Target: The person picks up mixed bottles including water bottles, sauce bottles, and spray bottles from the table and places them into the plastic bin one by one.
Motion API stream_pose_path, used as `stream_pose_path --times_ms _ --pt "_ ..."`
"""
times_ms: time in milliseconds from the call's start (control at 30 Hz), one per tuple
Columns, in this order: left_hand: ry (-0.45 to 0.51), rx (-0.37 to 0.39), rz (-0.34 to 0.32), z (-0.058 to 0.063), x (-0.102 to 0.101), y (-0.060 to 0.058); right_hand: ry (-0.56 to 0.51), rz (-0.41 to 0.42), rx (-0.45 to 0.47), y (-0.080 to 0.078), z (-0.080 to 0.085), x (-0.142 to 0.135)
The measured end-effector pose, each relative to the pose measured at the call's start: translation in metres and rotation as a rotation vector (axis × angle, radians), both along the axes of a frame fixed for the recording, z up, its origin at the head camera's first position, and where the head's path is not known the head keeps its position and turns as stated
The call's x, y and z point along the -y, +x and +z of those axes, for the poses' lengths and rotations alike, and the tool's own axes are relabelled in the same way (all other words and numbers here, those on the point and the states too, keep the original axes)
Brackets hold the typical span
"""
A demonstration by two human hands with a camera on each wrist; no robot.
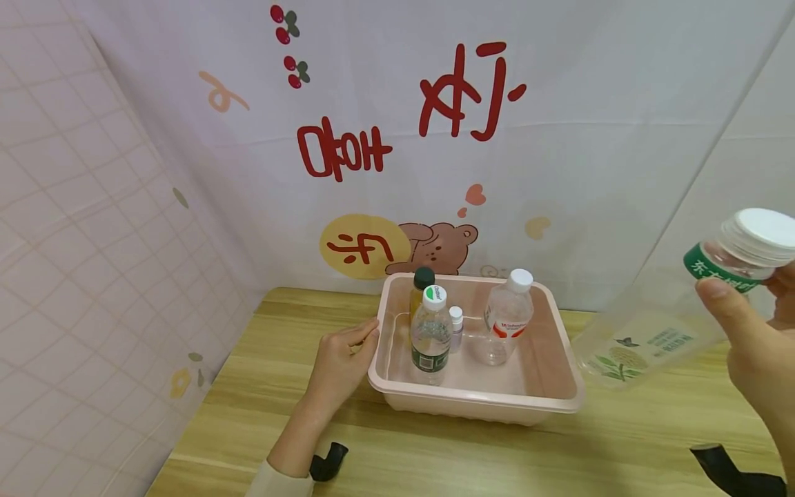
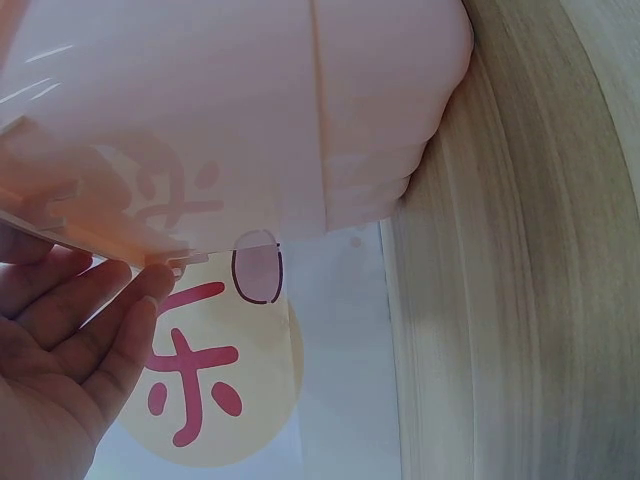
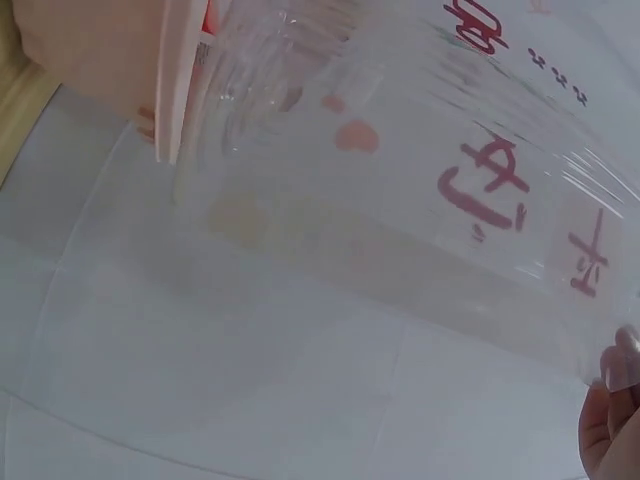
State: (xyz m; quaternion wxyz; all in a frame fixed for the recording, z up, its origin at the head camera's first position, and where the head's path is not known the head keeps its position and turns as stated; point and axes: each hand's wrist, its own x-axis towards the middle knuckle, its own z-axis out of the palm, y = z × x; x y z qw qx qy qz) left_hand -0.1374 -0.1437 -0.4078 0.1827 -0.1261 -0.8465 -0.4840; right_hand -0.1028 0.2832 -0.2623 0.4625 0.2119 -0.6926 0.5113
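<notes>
My left hand [image 1: 340,364] grips the left rim of a pink plastic basin [image 1: 478,397]; in the left wrist view its fingers [image 2: 85,345] lie under the rim. My right hand [image 1: 754,345] holds a large clear plastic bottle [image 1: 652,331] by its neck, below the white cap. The bottle is tilted, its base beside the basin's right rim. Inside the basin stand a clear bottle with a green label [image 1: 431,338], a dark-capped bottle [image 1: 424,279] partly hidden behind it, a small white-capped bottle [image 1: 456,330] and a clear bottle with a red label [image 1: 508,317].
The basin stands on a wood-grain table [image 1: 298,324]. A white printed cloth [image 1: 577,90] hangs behind, and a checked cloth [image 1: 81,241] is at the left. Black curved pieces [image 1: 329,462] show near both wrists.
</notes>
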Motion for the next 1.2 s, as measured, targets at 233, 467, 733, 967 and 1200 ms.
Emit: stream_pose_path --times_ms 233,467,733,967,1200 --pt "-0.009 -0.009 0.002 -0.001 0.001 -0.001 -0.008 0.077 0.005 -0.001 0.007 0.021" --pt "-0.012 -0.009 0.005 -0.001 0.001 0.0 -0.169 0.256 -0.093 -0.007 0.01 0.052" --pt "-0.003 0.0 0.006 -0.003 0.002 0.0 -0.189 0.322 -0.074 -0.011 -0.001 0.072" --pt "-0.003 0.008 0.006 0.0 0.001 0.001 -0.096 0.356 0.04 -0.014 -0.018 0.068" --pt "0.0 0.014 0.001 0.0 0.001 0.001 0.002 0.371 0.135 -0.013 -0.032 0.068"
